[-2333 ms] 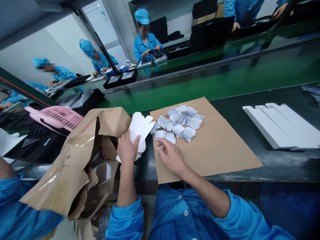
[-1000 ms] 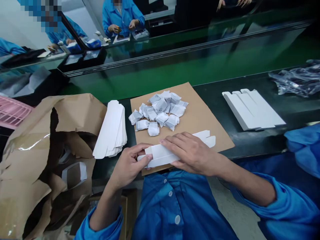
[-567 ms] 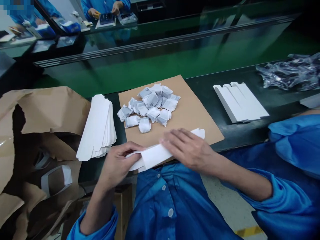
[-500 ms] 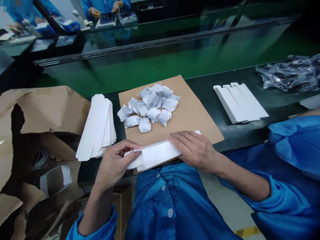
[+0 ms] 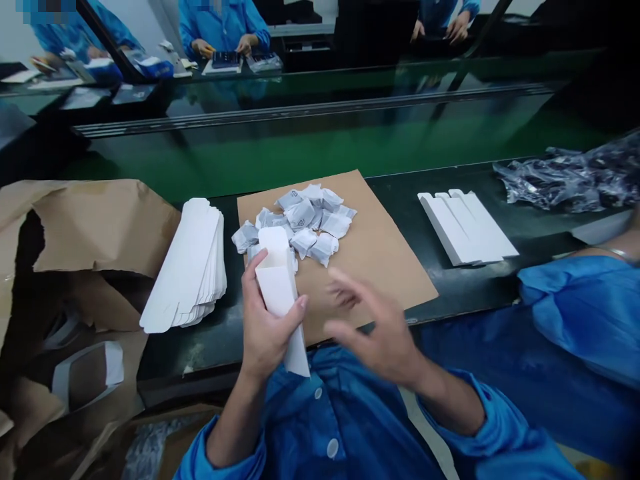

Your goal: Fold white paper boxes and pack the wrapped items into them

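My left hand (image 5: 267, 330) is wrapped round a narrow white cardboard box (image 5: 280, 290), tilted upright with its flap end raised and open at the top. My right hand (image 5: 375, 327), blurred a little, hovers to the right of the box with fingers apart and holds nothing. Behind the box, several small white wrapped packets (image 5: 305, 217) lie heaped on a brown cardboard sheet (image 5: 375, 253); the box hides part of the heap. To the left rests a stack of flat white box blanks (image 5: 185, 267).
Several folded white boxes (image 5: 467, 227) lie on the dark bench at right, near clear plastic bags (image 5: 570, 177). A torn brown carton (image 5: 105, 220) stands at left. A neighbour's blue sleeve (image 5: 580, 307) reaches in at right; other people work across the green belt (image 5: 350, 140).
The white box has swung from lying sideways between both hands to standing up in my left hand. My right hand has let go of it and opened.
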Motion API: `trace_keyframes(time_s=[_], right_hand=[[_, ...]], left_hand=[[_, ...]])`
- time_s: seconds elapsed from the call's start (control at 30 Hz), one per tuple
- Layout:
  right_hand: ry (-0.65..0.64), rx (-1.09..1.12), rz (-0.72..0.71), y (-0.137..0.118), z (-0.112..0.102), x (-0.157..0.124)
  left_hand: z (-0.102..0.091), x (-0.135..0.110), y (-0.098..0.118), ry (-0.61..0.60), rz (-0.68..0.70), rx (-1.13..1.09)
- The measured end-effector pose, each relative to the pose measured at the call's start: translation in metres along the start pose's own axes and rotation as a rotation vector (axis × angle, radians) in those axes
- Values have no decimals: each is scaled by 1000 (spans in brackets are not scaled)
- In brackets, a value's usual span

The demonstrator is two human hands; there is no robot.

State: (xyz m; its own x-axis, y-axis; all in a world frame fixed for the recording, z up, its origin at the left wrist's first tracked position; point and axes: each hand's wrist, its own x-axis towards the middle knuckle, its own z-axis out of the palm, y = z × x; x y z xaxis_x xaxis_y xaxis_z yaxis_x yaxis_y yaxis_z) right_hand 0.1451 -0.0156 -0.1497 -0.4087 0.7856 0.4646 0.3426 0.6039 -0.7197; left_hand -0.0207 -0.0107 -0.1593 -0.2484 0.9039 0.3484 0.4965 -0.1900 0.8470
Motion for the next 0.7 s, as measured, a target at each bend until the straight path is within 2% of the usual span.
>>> trace_keyframes(time_s=[0.03,0.1,0.17,0.27,0.3,0.33,0.43,0.47,0.5,0.6,0.7], right_hand=[[45,54,32,1,-7,8],[76,96,-19,4,-13,22],[-7,110,-101,6,-12,32],[-207,198,-111,9,-13,40],[-245,265,-80,10,-16,42],[-222,339,-28,11,-19,44],[25,536,231,16,-27,51],[54,595,309,17,-27,54],[29,652,359,18,-26,56],[-195,759,379,16,-17,59],[-253,793,374,12,-8,56]], left_hand=[[-3,-1,-1,-18,15,12],[-5,-8,-1,-9,56,38],[-7,-14,1,-19,104,56],[-13,-19,1,-144,160,83],[-15,-19,0,-187,168,90],[-17,-19,-1,-213,172,96],[-19,-19,0,-238,181,122],[-18,-19,0,-240,185,128],[-17,-19,1,-239,188,130],[-13,-20,3,-217,168,157],[-8,-24,-1,-150,133,200]])
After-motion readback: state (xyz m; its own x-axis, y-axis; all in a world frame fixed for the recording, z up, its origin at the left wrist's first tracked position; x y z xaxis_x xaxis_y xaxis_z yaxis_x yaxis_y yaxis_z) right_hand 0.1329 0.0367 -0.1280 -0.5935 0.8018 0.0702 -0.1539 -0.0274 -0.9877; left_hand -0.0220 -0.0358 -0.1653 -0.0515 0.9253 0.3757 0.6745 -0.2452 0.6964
